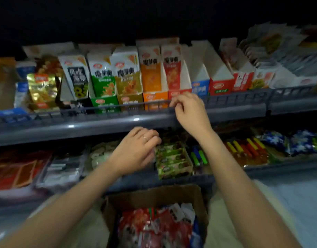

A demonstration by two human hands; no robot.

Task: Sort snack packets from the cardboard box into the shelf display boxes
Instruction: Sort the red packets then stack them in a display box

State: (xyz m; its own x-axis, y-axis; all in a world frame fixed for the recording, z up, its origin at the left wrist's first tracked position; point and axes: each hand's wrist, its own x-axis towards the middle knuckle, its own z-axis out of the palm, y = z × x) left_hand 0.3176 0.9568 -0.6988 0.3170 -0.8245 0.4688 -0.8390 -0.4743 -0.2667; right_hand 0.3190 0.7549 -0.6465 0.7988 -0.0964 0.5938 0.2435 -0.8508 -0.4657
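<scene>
Grey shelf point(100, 122) spanning 9 to 3 o'clock, display boxes point(154, 77) upright along its upper tier at 12. Open cardboard box point(199, 197) at 6 o'clock, heaped with red snack packets point(154, 228). Left hand point(136, 151) at centre, fingers curled against green packets point(172, 158) on the lower tier. Right hand point(190, 111) at 1 o'clock, fingers curled over the rail point(234, 102). Impossible to tell whether either is gripping anything.

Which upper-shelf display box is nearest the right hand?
The red display box, between the orange box and the blue-fronted one; the right hand sits at its base.
</scene>
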